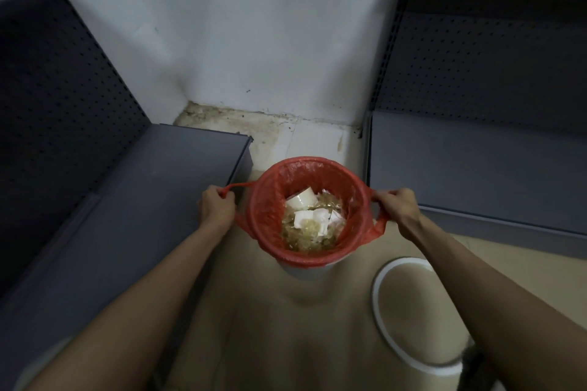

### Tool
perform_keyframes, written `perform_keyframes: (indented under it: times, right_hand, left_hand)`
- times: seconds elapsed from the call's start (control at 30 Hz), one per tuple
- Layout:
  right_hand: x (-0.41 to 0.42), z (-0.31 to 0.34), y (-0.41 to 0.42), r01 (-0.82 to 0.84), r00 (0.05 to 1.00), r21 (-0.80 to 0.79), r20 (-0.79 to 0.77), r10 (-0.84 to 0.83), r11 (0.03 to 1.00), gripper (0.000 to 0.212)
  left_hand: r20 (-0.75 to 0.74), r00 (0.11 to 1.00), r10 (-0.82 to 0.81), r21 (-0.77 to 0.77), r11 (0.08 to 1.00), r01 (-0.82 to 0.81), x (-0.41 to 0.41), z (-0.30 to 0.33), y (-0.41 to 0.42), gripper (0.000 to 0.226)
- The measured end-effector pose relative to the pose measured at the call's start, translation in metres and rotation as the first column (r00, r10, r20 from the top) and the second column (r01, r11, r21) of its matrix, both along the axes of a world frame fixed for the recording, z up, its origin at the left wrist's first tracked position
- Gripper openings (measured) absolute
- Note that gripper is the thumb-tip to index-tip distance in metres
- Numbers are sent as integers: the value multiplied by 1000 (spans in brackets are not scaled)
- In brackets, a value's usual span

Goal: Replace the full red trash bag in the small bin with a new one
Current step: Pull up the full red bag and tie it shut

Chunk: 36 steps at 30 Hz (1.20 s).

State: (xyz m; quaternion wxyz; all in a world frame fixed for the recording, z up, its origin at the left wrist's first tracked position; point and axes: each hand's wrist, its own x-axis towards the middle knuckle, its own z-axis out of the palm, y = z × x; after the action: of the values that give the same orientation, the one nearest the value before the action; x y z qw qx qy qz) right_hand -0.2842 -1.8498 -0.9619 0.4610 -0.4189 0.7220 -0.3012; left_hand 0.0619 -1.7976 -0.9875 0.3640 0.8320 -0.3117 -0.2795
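Plastic of the red bag (270,216) looks thin, soft and tearable — both hands' fingers (222,197) are closed on its handle loops (241,186), the sensible hold.

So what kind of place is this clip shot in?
Probably a shop or stockroom corner, though that is a guess: bare grey shelving with perforated back panels stands on both sides of a stained white wall, and a small bin lined with a red bag sits on the floor.

red trash bag (270,200), full, lining small bin (309,271)
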Motion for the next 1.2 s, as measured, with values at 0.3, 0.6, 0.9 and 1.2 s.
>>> perform_keyframes:
  times: [0.3, 0.6, 0.9, 1.2]
  right_hand:
    - [13, 50, -17, 33, 999, -131, 19, -31, 991, 19]
    - [51, 80, -14, -17, 988, -254, 146, 55, 967, 19]
    - [68, 83, -11, 14, 965, -294, 255, 65, 956, 22]
    - [82, 91, -4, 61, 919, -365, 385, 91, 929, 20]
  left_hand:
    - [-9, 999, -50, -78, 996, 49, -29, 60, 5, 15]
    - [31, 996, -80, -152, 985, 84, -50, 96, 3, 15]
    - [7, 994, -112, -305, 946, 109, -60, 127, -8, 11]
    - [-12, 977, -214, -418, 889, 189, -74, 137, -9, 10]
